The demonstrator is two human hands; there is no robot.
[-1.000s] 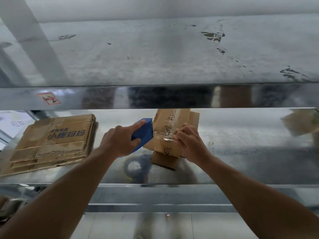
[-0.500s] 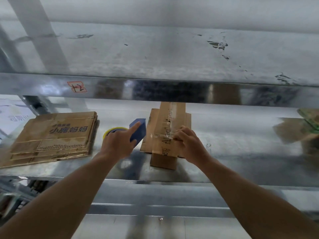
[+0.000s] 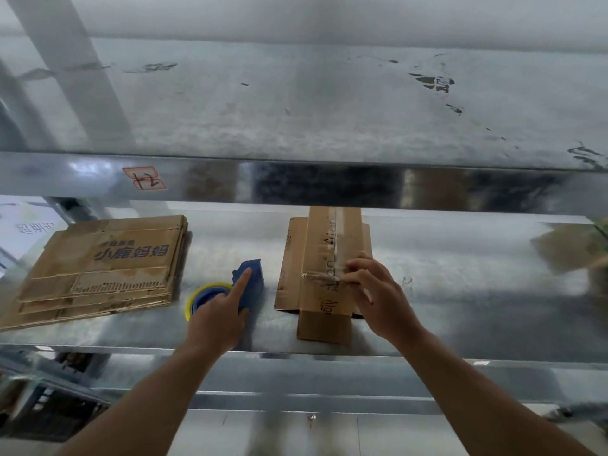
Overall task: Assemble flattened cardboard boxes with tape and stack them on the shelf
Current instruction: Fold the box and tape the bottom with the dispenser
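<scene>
Box at shelf edge, right hand pressing tape, left hand gripping dispenser

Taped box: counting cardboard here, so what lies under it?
A flat cardboard sheet on the shelf, showing at both sides of the box; its middle is covered.

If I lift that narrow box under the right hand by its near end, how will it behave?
Probably light: the narrow box looks like thin cardboard. It may flex or twist, being long with side flaps loose. Pushed, it would likely slide, since the metal shelf looks smooth; the right hand touches it.
</scene>
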